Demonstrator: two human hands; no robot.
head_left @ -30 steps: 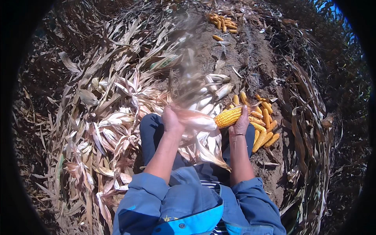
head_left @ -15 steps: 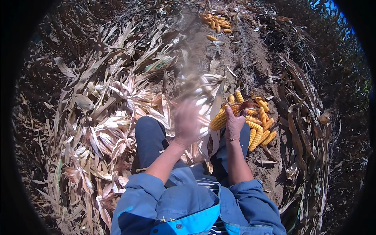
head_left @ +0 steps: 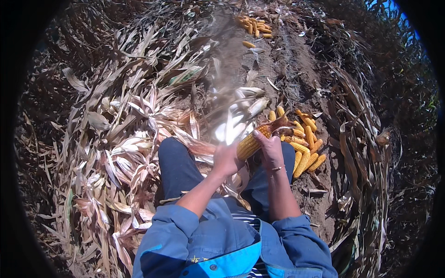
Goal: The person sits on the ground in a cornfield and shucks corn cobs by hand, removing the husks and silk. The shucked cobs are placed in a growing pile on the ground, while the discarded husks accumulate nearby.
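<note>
Between my knees a yellow ear of corn (head_left: 249, 145) slants up to the right, its kernels mostly bare. Some reddish-brown dry husk (head_left: 279, 123) still clings round its far end. My right hand (head_left: 272, 152) is closed round the upper part, thumb lying along the kernels. At the lower end my left hand (head_left: 225, 161) is closed against the ear; its fingertips are partly hidden. Just beyond my right knee lies a pile of husked corn ears (head_left: 306, 143). Pale stripped husks (head_left: 232, 125) lie on the ground in front of my hands, partly blurred by glare.
A broad heap of dry husks (head_left: 132, 157) spreads along my left side. Farther ahead on the bare soil (head_left: 296, 60) sit another pile of corn ears (head_left: 255, 25) and a single ear (head_left: 248, 44). Dry stalks and leaves (head_left: 359, 153) line the right.
My left hand, blurred and apart from the ear before, has come to its lower end and closed there. The ear and my right hand have shifted slightly left and nearer.
</note>
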